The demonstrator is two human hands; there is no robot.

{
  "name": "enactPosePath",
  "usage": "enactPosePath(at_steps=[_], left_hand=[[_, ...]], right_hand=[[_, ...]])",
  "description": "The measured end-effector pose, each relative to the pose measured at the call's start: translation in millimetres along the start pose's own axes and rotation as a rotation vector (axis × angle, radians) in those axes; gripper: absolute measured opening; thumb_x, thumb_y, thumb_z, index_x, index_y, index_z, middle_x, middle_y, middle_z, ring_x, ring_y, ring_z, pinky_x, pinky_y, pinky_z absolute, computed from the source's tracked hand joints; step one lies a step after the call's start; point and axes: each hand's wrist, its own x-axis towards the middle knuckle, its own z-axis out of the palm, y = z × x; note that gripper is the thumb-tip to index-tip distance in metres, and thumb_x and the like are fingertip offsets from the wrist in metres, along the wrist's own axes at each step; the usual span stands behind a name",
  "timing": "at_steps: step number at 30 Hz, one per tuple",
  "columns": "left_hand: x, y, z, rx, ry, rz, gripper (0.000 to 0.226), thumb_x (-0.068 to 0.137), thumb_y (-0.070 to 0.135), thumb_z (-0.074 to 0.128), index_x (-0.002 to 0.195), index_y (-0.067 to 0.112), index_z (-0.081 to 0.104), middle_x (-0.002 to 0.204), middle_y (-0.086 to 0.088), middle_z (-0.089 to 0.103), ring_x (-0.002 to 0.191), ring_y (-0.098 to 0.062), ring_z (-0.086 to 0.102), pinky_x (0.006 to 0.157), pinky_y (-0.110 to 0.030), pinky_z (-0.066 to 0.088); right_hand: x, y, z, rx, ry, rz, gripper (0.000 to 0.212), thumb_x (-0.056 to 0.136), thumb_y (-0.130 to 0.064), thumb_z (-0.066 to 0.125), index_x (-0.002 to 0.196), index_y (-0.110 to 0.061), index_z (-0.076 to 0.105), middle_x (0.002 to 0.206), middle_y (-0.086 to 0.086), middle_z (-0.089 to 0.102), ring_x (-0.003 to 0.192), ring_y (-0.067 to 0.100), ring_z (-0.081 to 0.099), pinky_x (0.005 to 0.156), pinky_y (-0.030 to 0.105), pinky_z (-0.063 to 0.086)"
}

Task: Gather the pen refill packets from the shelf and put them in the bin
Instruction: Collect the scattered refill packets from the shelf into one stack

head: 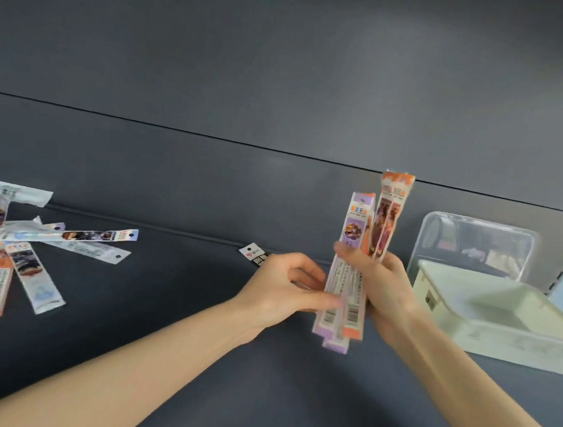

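Where the two forearms enter from the lower edge of the view, they converge above the dark shelf surface (pixel 163 288) toward a bundle of pen refill packets (pixel 352 282). The right hand (pixel 382 292) grips this bundle around its middle, thumb across the front, holding the packets roughly upright with their barcode ends down. The left hand (pixel 287 286) touches the lower left edge of the same bundle, its fingertips (pixel 330 300) pinching the outermost lilac packet. The bundle consists of lilac and orange packets; the tallest, an orange packet (pixel 392 210), projects above the rest.

Just behind the left hand, a black-and-white packet (pixel 255 254) lies flat on the shelf, mostly hidden by the hand. To the right of the bundle and near the right hand, a pale green bin (pixel 503 324) rests on the shelf. Behind the bin, a clear plastic container (pixel 476 242) stands tilted against the back panel (pixel 286 76).

Well apart, at the far left, a loose pile of packets (pixel 26 243) lies fanned out and overlapping on the shelf.
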Motion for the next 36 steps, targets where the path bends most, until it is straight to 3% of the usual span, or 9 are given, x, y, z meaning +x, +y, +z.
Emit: enactPosePath(at_steps=[3,6,11,16,19,23,27,32,36], left_hand=[[11,-12,1,0.367,0.084,0.049,0.029,0.071,0.028,0.08,0.093,0.016,0.065,0.095,0.0,0.069,0.081,-0.01,0.064,0.071,-0.017,0.049],[22,-20,-10,0.84,0.09,0.082,0.032,0.08,0.037,0.068,0.107,0.021,0.061,0.114,0.004,0.059,0.099,-0.011,0.053,0.086,-0.027,0.043],[29,-33,-9,0.99,-0.081,0.051,0.039,0.088,0.054,0.05,0.123,0.039,0.055,0.132,0.015,0.048,0.13,-0.011,0.036,0.103,-0.036,0.03],[29,-34,-8,0.746,0.041,0.107,0.018,0.08,0.035,0.069,0.08,0.018,0.071,0.095,0.007,0.061,0.092,-0.01,0.056,0.077,-0.017,0.042],[29,-36,-13,0.715,0.158,0.056,0.025,0.075,0.023,0.075,0.097,0.016,0.065,0.111,0.005,0.049,0.1,-0.013,0.053,0.074,-0.007,0.037],[27,-30,-16,0.571,0.292,-0.048,0.058,0.061,0.011,0.083,0.112,0.019,0.056,0.121,0.001,0.038,0.103,-0.015,0.054,0.082,-0.027,0.05],[19,-21,-5,0.25,0.418,0.051,0.057,0.065,-0.009,0.075,0.109,0.021,0.057,0.123,0.001,0.045,0.091,0.0,0.063,0.068,-0.014,0.053],[10,-12,13,-0.024,0.355,0.044,0.018,0.066,-0.004,0.078,0.078,0.006,0.069,0.075,0.002,0.072,0.073,-0.02,0.069,0.069,-0.035,0.055],[5,-13,20,0.045,0.125,0.079,0.016,0.066,0.005,0.081,0.08,0.009,0.074,0.096,-0.005,0.07,0.084,-0.015,0.07,0.077,-0.023,0.055]], right_hand=[[12,1,-25,0.041,0.0,-0.028,0.009,0.093,-0.016,0.057,0.088,-0.01,0.062,0.069,0.0,0.071,0.065,0.014,0.068,0.064,0.031,0.052],[18,2,-35,0.05,-0.038,-0.073,0.009,0.096,-0.014,0.05,0.096,-0.006,0.053,0.068,0.006,0.07,0.056,0.022,0.069,0.055,0.034,0.058],[17,17,-28,-0.073,-0.047,-0.209,0.01,0.088,-0.007,0.063,0.092,-0.016,0.061,0.066,0.0,0.057,0.051,0.005,0.057,0.058,0.025,0.054],[12,34,-27,-0.12,-0.108,-0.15,0.014,0.084,-0.009,0.068,0.075,-0.007,0.057,0.063,0.002,0.056,0.054,0.006,0.055,0.06,0.022,0.054],[14,38,-27,-0.169,-0.1,-0.106,0.019,0.085,-0.016,0.068,0.074,-0.011,0.054,0.056,0.0,0.053,0.05,0.009,0.051,0.056,0.023,0.051],[19,40,-26,-0.128,-0.062,-0.041,0.024,0.085,-0.017,0.068,0.068,-0.011,0.052,0.048,-0.002,0.039,0.045,0.013,0.033,0.047,0.025,0.035],[16,40,-24,-0.013,-0.073,0.023,0.018,0.085,-0.016,0.068,0.07,-0.01,0.06,0.049,-0.001,0.033,0.046,0.013,0.027,0.042,0.021,0.027],[11,33,-21,0.031,-0.093,0.084,0.024,0.084,-0.027,0.07,0.068,-0.014,0.058,0.057,0.003,0.041,0.046,0.013,0.034,0.038,0.02,0.033],[12,28,-23,0.227,-0.087,0.091,0.012,0.086,-0.021,0.066,0.079,-0.012,0.065,0.064,0.005,0.06,0.059,0.023,0.056,0.053,0.03,0.045]])
